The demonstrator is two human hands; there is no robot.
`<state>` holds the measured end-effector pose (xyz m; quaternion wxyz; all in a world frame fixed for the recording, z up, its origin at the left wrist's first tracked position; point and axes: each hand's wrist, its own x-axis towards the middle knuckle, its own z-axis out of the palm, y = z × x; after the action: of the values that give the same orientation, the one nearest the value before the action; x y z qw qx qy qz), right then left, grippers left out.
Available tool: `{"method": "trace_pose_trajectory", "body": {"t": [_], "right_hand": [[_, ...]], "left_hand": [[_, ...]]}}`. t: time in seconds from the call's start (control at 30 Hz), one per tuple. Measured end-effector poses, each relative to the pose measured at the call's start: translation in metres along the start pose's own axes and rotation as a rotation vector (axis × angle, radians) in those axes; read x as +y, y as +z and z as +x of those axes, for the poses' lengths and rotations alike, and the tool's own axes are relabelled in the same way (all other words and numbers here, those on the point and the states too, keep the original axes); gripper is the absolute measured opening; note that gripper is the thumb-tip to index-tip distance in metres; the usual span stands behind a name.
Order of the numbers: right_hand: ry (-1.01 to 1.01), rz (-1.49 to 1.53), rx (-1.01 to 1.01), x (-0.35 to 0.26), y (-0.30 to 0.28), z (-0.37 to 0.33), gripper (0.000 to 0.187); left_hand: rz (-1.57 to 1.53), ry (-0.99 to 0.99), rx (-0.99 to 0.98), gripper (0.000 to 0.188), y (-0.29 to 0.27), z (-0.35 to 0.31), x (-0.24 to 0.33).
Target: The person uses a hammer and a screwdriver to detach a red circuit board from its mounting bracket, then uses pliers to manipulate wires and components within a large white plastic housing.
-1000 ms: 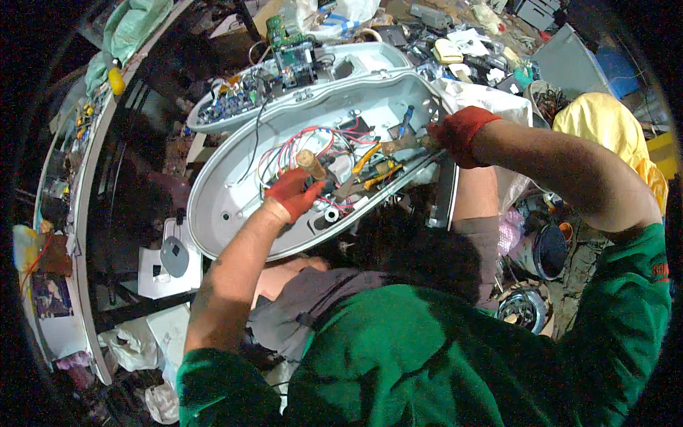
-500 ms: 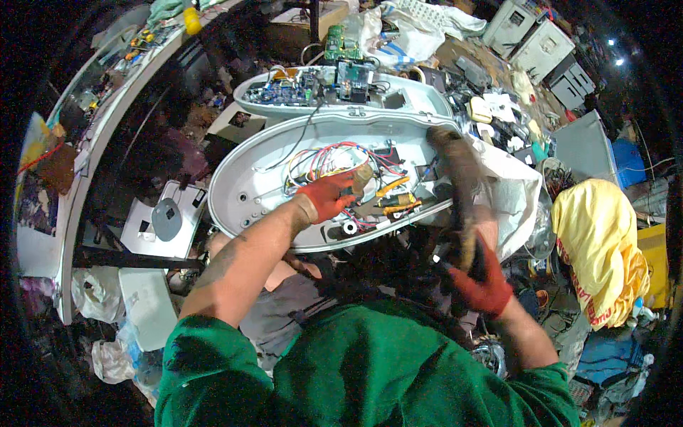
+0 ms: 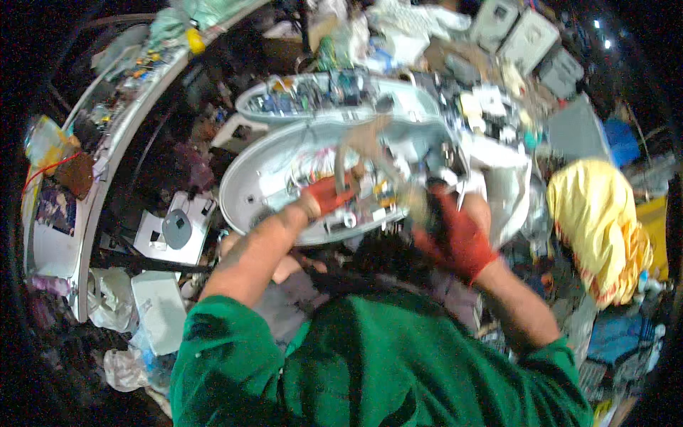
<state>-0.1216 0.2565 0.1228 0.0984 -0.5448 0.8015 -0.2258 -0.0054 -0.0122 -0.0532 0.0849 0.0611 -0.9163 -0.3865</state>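
Note:
My left hand (image 3: pixel 331 196), in a red glove, is closed in the oval white casing (image 3: pixel 249 199), on a small brownish part (image 3: pixel 358 171) among coloured wires and electronic pieces. My right hand (image 3: pixel 459 235), in a red and dark glove, grips the handle of a hammer (image 3: pixel 366 142). Motion smears the hammer, and its head hangs over the casing, just beyond my left hand. Behind lies the matching shell (image 3: pixel 249 107), with circuit boards in it.
A white sack (image 3: pixel 509 178) lies right of the casing, with a yellow sack (image 3: pixel 594 220) farther right. Left stand a white panel with a grey disc (image 3: pixel 177 229) and a curved bench edge (image 3: pixel 131 114). Loose electronic scrap (image 3: pixel 484 107) is heaped at the back right.
My right hand has moved up and left with the hammer, whose head has swung left over the casing. My left hand stays at the small part. The whole view has shifted slightly.

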Motion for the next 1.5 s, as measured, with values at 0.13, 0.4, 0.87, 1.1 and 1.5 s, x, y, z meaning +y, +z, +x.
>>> {"method": "trace_pose_trajectory", "body": {"t": [0.13, 0.4, 0.87, 1.1, 1.5], "right_hand": [[-0.15, 0.236, 0.331, -0.01, -0.033, 0.001, 0.06], [-0.088, 0.348, 0.359, -0.022, -0.038, -0.017, 0.064], [-0.096, 0.009, 0.207, -0.008, -0.006, -0.005, 0.059], [-0.007, 0.081, 0.235, 0.023, -0.012, -0.002, 0.062], [0.159, -0.342, -0.089, 0.131, 0.009, 0.051, 0.051]], "left_hand": [[0.254, -0.277, -0.027, 0.041, -0.002, 0.013, -0.015], [0.216, -0.239, -0.063, 0.045, -0.011, 0.014, 0.014], [0.201, -0.228, -0.05, 0.041, -0.006, 0.014, 0.002], [0.124, -0.161, -0.103, 0.043, -0.017, 0.016, 0.014], [-0.162, -0.412, 0.103, 0.036, -0.021, 0.018, -0.087]]}}
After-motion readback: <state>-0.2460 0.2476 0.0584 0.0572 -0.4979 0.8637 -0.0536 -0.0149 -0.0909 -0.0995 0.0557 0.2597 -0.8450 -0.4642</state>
